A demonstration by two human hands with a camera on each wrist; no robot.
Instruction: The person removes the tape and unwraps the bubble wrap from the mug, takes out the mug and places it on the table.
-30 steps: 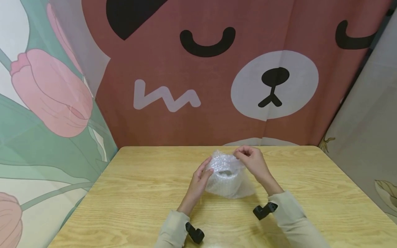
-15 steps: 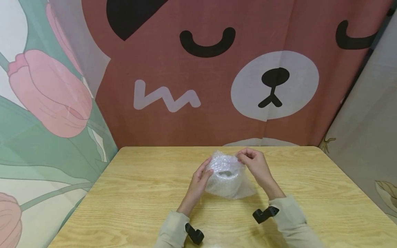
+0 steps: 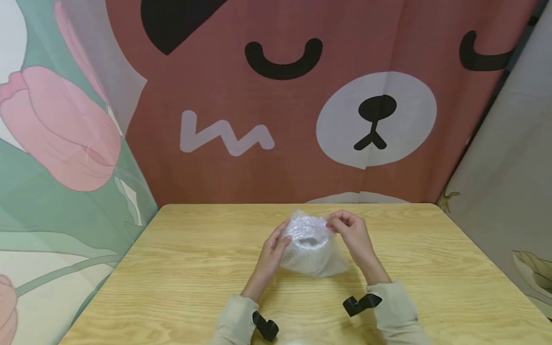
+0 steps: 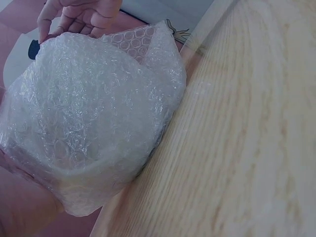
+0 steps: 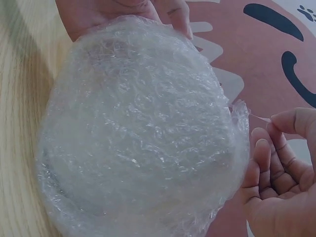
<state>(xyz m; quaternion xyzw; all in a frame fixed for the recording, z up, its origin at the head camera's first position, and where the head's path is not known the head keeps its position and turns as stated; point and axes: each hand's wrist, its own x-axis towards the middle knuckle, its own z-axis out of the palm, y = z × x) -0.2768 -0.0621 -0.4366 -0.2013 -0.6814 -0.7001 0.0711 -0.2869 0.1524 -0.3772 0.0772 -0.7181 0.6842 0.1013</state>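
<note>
While my left hand (image 3: pixel 272 251) props the bubble-wrapped bundle (image 3: pixel 311 247) upright on the table (image 3: pixel 181 268), fingers curled against its side, my right hand (image 3: pixel 350 231) pinches its top edge taut

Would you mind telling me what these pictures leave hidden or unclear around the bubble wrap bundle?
- What the bubble wrap encloses: cloudy layers hide it in every view.
- The left hand: its palm side is hidden behind the bundle in the head view.
- The right hand: the frame edge cuts it off in the right wrist view.
- The thin strip pinched there: too faint to identify.
</note>
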